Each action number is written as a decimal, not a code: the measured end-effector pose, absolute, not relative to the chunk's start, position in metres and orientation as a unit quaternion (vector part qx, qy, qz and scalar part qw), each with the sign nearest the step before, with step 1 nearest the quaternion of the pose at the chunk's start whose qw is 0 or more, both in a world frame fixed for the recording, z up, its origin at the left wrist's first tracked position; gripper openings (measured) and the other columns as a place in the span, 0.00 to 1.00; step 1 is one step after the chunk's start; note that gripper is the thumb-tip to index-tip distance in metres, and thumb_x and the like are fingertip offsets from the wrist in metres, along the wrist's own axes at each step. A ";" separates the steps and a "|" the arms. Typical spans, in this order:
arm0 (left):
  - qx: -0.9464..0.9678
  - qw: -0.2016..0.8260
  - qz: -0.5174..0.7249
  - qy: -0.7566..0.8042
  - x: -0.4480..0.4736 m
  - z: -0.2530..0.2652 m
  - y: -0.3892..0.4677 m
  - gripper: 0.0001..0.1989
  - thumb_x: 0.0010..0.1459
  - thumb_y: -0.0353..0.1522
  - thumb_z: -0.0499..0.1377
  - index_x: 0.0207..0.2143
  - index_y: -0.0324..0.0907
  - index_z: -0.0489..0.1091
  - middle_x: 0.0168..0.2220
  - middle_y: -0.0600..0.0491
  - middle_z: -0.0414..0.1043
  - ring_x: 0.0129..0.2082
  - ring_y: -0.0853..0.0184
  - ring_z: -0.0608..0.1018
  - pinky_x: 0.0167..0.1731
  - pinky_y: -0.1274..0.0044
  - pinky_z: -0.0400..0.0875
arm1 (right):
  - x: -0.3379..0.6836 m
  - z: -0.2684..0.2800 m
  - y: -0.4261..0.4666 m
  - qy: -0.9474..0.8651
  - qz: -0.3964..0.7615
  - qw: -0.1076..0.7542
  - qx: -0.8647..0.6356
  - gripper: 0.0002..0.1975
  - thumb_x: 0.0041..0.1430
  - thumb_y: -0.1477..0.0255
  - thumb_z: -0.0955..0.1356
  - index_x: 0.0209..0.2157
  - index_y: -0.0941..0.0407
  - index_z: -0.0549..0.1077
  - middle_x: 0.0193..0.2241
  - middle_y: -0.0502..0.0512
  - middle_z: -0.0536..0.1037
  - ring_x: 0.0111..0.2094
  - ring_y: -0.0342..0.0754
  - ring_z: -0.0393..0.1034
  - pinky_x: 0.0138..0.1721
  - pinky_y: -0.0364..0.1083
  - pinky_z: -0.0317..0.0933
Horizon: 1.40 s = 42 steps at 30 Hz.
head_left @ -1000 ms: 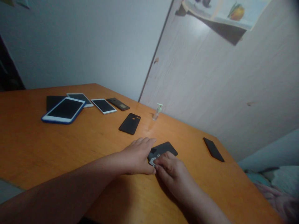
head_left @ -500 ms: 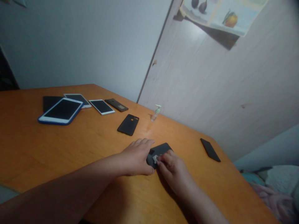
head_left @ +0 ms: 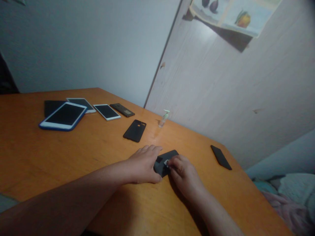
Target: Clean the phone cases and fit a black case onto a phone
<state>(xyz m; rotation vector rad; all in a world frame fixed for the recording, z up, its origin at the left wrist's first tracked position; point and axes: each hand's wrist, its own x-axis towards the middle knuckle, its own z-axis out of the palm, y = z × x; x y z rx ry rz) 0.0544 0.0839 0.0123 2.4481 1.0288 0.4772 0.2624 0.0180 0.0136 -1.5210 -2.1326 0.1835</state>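
Note:
A dark phone [head_left: 161, 168] lies flat on the table, a blackish square patch near its left end. My left hand [head_left: 145, 165] braces that end, its thumb on the near edge and its fingers along the far one. Over the middle of the phone, my right hand [head_left: 183, 170] pinches a small white tissue [head_left: 166, 163] and presses it to the surface. The right fingers hide the phone's right part and much of the tissue.
Beyond my hands lie a black phone case [head_left: 135, 131] and a clear pump bottle [head_left: 163, 119]. Farther left are a brown phone [head_left: 122, 109], a white phone [head_left: 107, 112] and a blue-cased tablet [head_left: 64, 116] overlapping other devices. Another black phone [head_left: 220, 157] sits near the right table edge.
My right hand has slid the tissue slightly right and away from me across the phone. My left hand keeps its hold, and the phone stays in place.

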 end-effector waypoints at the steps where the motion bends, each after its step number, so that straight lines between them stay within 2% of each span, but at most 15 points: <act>1: 0.885 0.220 0.174 0.372 0.054 0.012 0.084 0.48 0.41 0.44 0.65 0.64 0.41 0.55 0.60 0.42 0.63 0.60 0.48 0.65 0.58 0.62 0.63 | 0.254 0.016 0.014 -0.809 0.086 0.247 -0.527 0.11 0.61 0.79 0.63 0.39 0.54 0.75 0.38 0.55 0.76 0.42 0.49 0.69 0.43 0.49 0.64; 4: 0.884 0.224 0.174 0.372 0.054 0.012 0.084 0.47 0.42 0.43 0.65 0.64 0.41 0.55 0.61 0.42 0.63 0.61 0.48 0.65 0.59 0.62 0.63 | 0.251 0.021 0.011 -0.840 0.088 0.219 -0.489 0.16 0.62 0.78 0.63 0.47 0.51 0.76 0.47 0.56 0.78 0.47 0.51 0.69 0.48 0.52 0.65; 9: 0.881 0.230 0.173 0.375 0.054 0.013 0.084 0.48 0.40 0.44 0.66 0.64 0.43 0.55 0.61 0.43 0.62 0.61 0.48 0.65 0.58 0.62 0.63 | 0.281 0.018 0.018 -0.779 0.006 0.165 -0.605 0.17 0.65 0.73 0.63 0.51 0.51 0.77 0.53 0.58 0.77 0.55 0.58 0.67 0.53 0.60 0.62; 13: 0.881 0.231 0.177 0.373 0.054 0.013 0.084 0.49 0.41 0.43 0.65 0.65 0.41 0.54 0.61 0.42 0.62 0.61 0.49 0.65 0.59 0.63 0.63 | 0.266 0.027 0.003 -0.811 0.073 0.117 -0.568 0.20 0.69 0.64 0.61 0.60 0.45 0.69 0.62 0.54 0.67 0.66 0.60 0.54 0.60 0.65 0.53; 16: 0.878 0.237 0.175 0.377 0.054 0.014 0.083 0.49 0.42 0.43 0.64 0.65 0.39 0.53 0.63 0.40 0.61 0.62 0.48 0.64 0.60 0.62 0.62 | 0.246 0.034 -0.005 -0.834 0.143 0.092 -0.525 0.21 0.72 0.62 0.58 0.64 0.42 0.63 0.66 0.50 0.59 0.69 0.59 0.45 0.64 0.67 0.43; 20: 0.878 0.238 0.185 0.371 0.055 0.012 0.083 0.48 0.42 0.41 0.63 0.65 0.41 0.52 0.63 0.42 0.61 0.62 0.50 0.64 0.60 0.62 0.61 | 0.242 0.027 0.005 -0.819 0.139 0.101 -0.548 0.24 0.72 0.62 0.56 0.67 0.46 0.57 0.68 0.53 0.56 0.69 0.60 0.42 0.65 0.71 0.33; 22: 0.877 0.242 0.189 0.369 0.055 0.011 0.083 0.48 0.42 0.41 0.64 0.65 0.42 0.51 0.62 0.42 0.62 0.61 0.50 0.66 0.59 0.63 0.62 | 0.248 0.022 0.012 -0.801 0.108 0.118 -0.577 0.25 0.72 0.62 0.56 0.67 0.50 0.57 0.67 0.58 0.58 0.69 0.59 0.44 0.66 0.71 0.31; 25: 0.872 0.248 0.192 0.376 0.054 0.010 0.083 0.51 0.41 0.41 0.64 0.66 0.41 0.48 0.65 0.41 0.58 0.63 0.48 0.63 0.60 0.62 0.61 | 0.250 0.019 0.012 -0.796 0.106 0.152 -0.576 0.25 0.72 0.63 0.57 0.67 0.53 0.57 0.66 0.60 0.61 0.68 0.57 0.47 0.67 0.69 0.30; 31: 0.868 0.261 0.202 0.370 0.054 0.011 0.083 0.57 0.41 0.37 0.63 0.70 0.37 0.37 0.65 0.39 0.56 0.65 0.49 0.60 0.62 0.62 0.60 | 0.232 0.027 0.008 -0.830 0.209 0.164 -0.491 0.27 0.72 0.69 0.56 0.69 0.47 0.48 0.68 0.53 0.55 0.69 0.53 0.46 0.67 0.68 0.24; 37: 0.861 0.270 0.196 0.383 0.054 0.015 0.082 0.63 0.39 0.40 0.66 0.70 0.36 0.32 0.67 0.37 0.51 0.67 0.48 0.58 0.63 0.62 0.58 | 0.239 0.019 0.021 -0.804 0.145 0.156 -0.556 0.24 0.71 0.68 0.57 0.66 0.49 0.56 0.67 0.55 0.59 0.71 0.57 0.35 0.66 0.71 0.24; 42: 0.867 0.263 0.196 0.375 0.054 0.011 0.083 0.61 0.40 0.37 0.64 0.70 0.36 0.32 0.68 0.37 0.51 0.67 0.48 0.57 0.63 0.62 0.58 | 0.236 0.022 0.010 -0.831 0.192 0.139 -0.504 0.24 0.73 0.65 0.54 0.67 0.44 0.54 0.68 0.51 0.56 0.70 0.56 0.37 0.65 0.72 0.25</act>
